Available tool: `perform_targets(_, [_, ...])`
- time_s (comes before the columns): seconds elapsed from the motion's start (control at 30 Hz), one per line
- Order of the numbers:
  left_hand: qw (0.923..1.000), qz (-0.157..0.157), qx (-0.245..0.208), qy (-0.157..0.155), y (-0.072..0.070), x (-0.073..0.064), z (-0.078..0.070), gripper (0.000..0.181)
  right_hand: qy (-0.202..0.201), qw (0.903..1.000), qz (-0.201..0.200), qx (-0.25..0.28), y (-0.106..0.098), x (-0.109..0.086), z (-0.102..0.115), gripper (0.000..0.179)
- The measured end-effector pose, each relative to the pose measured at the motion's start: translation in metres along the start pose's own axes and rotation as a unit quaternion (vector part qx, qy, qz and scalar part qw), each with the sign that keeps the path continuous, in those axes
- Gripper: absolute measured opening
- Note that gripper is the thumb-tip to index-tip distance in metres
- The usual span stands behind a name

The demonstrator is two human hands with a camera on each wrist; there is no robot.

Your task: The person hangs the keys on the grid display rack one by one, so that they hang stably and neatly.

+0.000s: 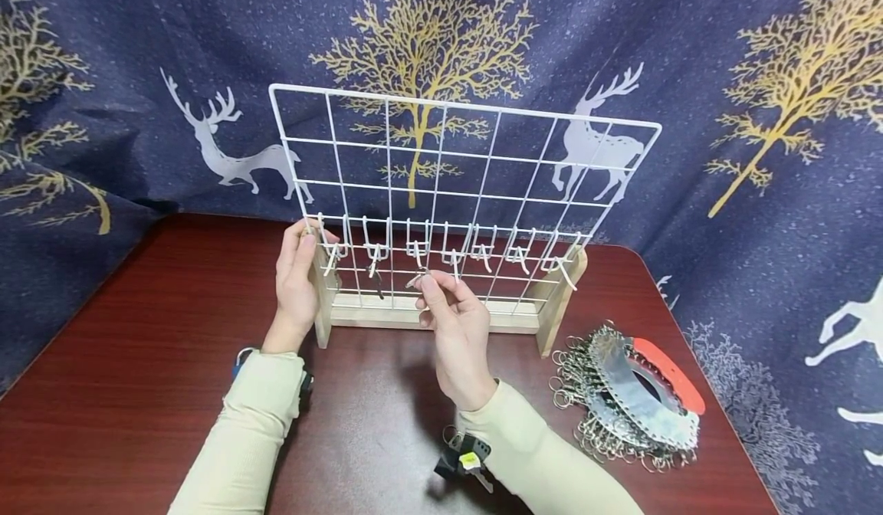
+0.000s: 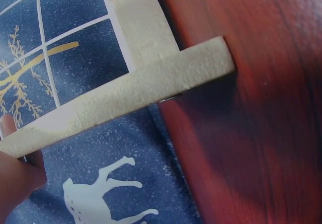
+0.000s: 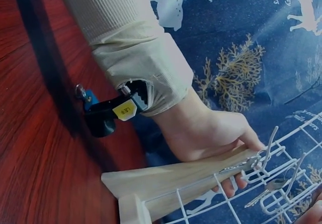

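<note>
Rack (image 1: 444,103), of white wire mesh set between wooden uprights, stands on a reddish-brown table (image 1: 138,362) before a navy cloth (image 1: 234,32) printed with deer and golden trees. Seven white hooks line its lower part. The left hand (image 1: 297,285) has its grip closed round the left upright (image 1: 323,300); the right-wrist view shows its thumb on one side of the wood and fingertips on the other. The right hand (image 1: 458,339) has its grip closed in a pinch, thumb against fingers, on a small metal item (image 1: 414,280), largely covered by the fingertips. This item lies just below the third hook (image 1: 417,250) from the left; whether they touch cannot be told. Metal keys (image 3: 275,184) hang from the two hooks nearest the left upright. At right on the table, silver plates (image 1: 610,358) fringed with rings lie beside a red-orange handle (image 1: 669,377).
</note>
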State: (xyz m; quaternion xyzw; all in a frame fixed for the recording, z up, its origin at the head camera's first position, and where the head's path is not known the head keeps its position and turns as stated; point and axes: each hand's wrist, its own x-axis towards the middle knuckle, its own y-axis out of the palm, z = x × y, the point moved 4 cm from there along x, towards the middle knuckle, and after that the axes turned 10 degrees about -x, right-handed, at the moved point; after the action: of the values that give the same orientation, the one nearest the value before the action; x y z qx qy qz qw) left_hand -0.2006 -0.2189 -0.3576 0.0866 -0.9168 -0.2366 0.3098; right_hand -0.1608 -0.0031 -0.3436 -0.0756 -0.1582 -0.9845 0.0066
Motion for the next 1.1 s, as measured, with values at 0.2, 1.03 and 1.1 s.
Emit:
perform_targets(0.2, [1.0000,0.007,-0.004,0.001,-0.001,-0.001,0.000,0.021,0.009,1.0000,-0.005,0.000,0.001,0.001,0.000,0.007])
perform_targets(1.03, [0.9996,0.002,0.022,0.018,-0.001,0.000,-0.001,0.021,0.051,0.9984,-0.010,-0.023,-0.007,0.002,-0.006,0.015])
perform_targets(1.1, [0.9996,0.003,0.021,0.018,-0.001,0.000,-0.001,0.021,0.061,0.9976,-0.003,-0.033,-0.011,0.002,-0.007,0.017])
